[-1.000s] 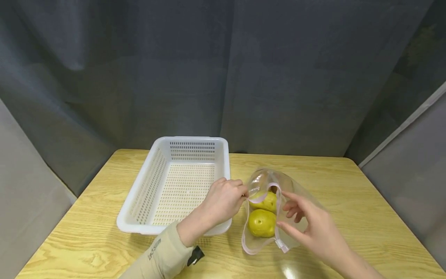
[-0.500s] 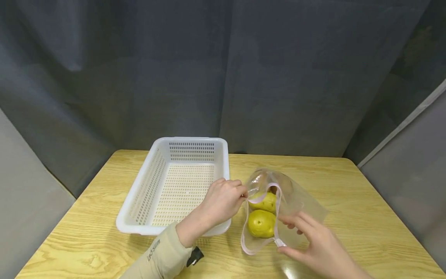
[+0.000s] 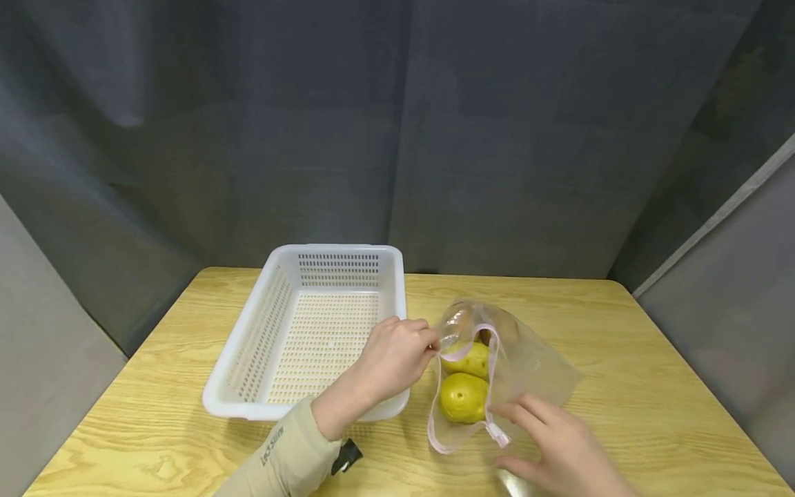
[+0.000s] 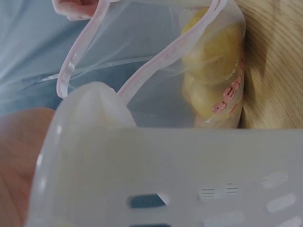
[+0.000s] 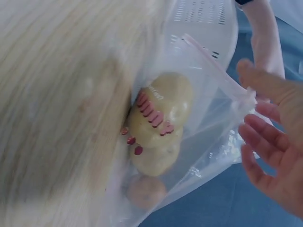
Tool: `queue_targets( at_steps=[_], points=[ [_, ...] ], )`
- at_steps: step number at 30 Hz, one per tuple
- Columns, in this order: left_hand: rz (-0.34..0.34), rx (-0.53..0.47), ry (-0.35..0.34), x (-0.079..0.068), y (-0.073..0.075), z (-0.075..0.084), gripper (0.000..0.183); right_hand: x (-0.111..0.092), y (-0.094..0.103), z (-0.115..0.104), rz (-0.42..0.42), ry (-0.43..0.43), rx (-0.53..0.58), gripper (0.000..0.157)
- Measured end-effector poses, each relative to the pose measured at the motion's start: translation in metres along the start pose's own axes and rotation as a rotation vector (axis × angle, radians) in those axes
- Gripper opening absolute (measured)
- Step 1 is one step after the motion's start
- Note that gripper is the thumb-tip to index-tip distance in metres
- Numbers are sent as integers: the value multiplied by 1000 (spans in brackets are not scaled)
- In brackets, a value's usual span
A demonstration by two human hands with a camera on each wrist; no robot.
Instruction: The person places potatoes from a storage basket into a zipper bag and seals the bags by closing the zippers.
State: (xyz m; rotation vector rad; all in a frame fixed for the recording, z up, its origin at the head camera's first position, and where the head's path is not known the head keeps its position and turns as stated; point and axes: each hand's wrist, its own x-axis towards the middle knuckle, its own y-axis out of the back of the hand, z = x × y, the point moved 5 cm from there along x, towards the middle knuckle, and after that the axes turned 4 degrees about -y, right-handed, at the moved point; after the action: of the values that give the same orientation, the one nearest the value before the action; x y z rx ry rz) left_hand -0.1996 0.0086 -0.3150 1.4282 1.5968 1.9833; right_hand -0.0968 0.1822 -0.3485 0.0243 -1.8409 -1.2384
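A clear zip bag (image 3: 540, 362) with a pink zipper edge lies on the table, its mouth gaping toward me. Two lumpy yellow potato-like things (image 3: 462, 399) show inside, and a smaller brownish round one (image 5: 146, 192) sits deeper in. My left hand (image 3: 397, 352) pinches the bag's far left rim between thumb and fingers. At the near right corner is the zipper's slider (image 3: 498, 435). My right hand (image 3: 559, 442) is beside that corner, thumb and fingers spread apart, fingertips close to the zipper edge. Red print (image 5: 154, 113) marks the bag's side.
Left of the bag stands a white perforated plastic basket (image 3: 214, 386), under my left forearm in the head view. Both rest on a wood-grain table (image 3: 136, 428). A dark curtain (image 3: 310, 138) hangs behind the table.
My right hand has drawn back from the bag's right edge toward the near side, past the slider, its thumb now apart from the zipper. My left hand keeps its pinch on the rim.
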Motion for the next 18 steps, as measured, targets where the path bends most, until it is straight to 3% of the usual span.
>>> queue_targets(
  at_steps=[4, 8, 13, 18],
  points=[
    [5, -8, -2, 0, 0, 0, 5, -1, -2, -3, 20, 28, -108, 42],
    [4, -20, 3, 1, 1, -2, 5, 0, -2, -7, 93, 49, -145, 40],
    [6, -26, 2, 2, 3, -4, 4, 2, 2, -11, 202, 65, -117, 37],
    [13, -20, 7, 4, 4, -6, 5, 4, 7, -11, 232, 87, -81, 35]
  ],
)
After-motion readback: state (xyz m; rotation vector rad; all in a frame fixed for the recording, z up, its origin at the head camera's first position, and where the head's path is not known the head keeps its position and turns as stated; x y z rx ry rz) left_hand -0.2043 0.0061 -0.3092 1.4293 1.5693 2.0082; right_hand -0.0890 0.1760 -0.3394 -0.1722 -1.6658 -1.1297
